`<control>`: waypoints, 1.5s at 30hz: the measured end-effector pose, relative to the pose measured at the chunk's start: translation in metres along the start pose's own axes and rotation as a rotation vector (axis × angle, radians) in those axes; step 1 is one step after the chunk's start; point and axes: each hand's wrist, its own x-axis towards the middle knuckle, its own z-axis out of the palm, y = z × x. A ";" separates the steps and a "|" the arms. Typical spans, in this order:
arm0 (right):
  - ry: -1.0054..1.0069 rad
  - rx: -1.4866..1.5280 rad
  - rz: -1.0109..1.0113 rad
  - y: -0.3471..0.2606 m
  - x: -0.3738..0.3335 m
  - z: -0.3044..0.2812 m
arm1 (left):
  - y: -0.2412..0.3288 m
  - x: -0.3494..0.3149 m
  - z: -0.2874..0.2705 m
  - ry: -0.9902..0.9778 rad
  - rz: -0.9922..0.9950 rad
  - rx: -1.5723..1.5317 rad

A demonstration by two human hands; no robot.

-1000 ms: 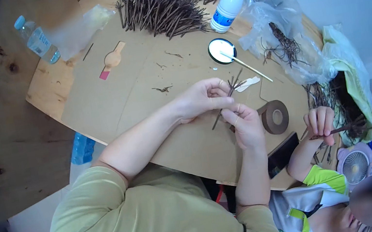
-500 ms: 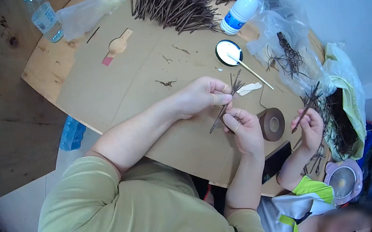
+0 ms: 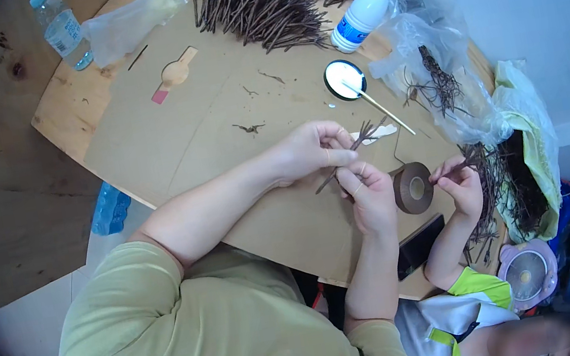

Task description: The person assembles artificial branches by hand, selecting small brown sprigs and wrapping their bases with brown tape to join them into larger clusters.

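Note:
A thin brown branched stem [image 3: 366, 132] slants across my fingers, its forked tips at the upper right and its plain end at the lower left. My left hand [image 3: 318, 148] pinches it from above, near the branching part. Just below, my right hand [image 3: 371, 195] has thumb and forefinger closed on the same stem, close to the left fingertips. Beside my right hand stands a roll of brown tape [image 3: 413, 188]. A thin dark strand runs up from the roll. White glue sits in a round black-rimmed dish [image 3: 339, 77] with a stick [image 3: 387, 112] resting in it.
Another person's hand [image 3: 461, 187] holds a brown stem right of the tape. Piled stems [image 3: 263, 4] lie at the far edge, near a white bottle [image 3: 362, 18]. Plastic bags [image 3: 522, 108] line the right side. A phone [image 3: 421, 246] lies near the front edge.
The stem in my hands has tilted flatter, its forked tips swinging right. The other person's hand has lowered toward the tape roll with its stem. The whole view has shifted slightly.

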 end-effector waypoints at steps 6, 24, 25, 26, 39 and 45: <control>0.039 -0.120 0.097 -0.016 -0.007 0.005 | 0.011 -0.004 0.002 0.008 0.031 0.181; -0.031 -0.133 0.017 -0.004 -0.002 0.002 | 0.007 -0.003 0.003 0.059 0.016 0.159; -0.037 -0.133 0.018 -0.006 -0.003 0.003 | 0.007 -0.004 0.002 0.044 0.012 0.154; -0.042 -0.132 0.019 -0.007 -0.004 0.003 | 0.008 -0.004 0.002 0.031 -0.007 0.089; -0.045 -0.115 0.021 -0.007 -0.002 -0.004 | 0.007 -0.004 0.005 0.016 -0.029 0.036; -0.058 -0.236 -0.001 -0.008 -0.003 -0.009 | 0.010 -0.004 0.005 0.043 -0.107 0.001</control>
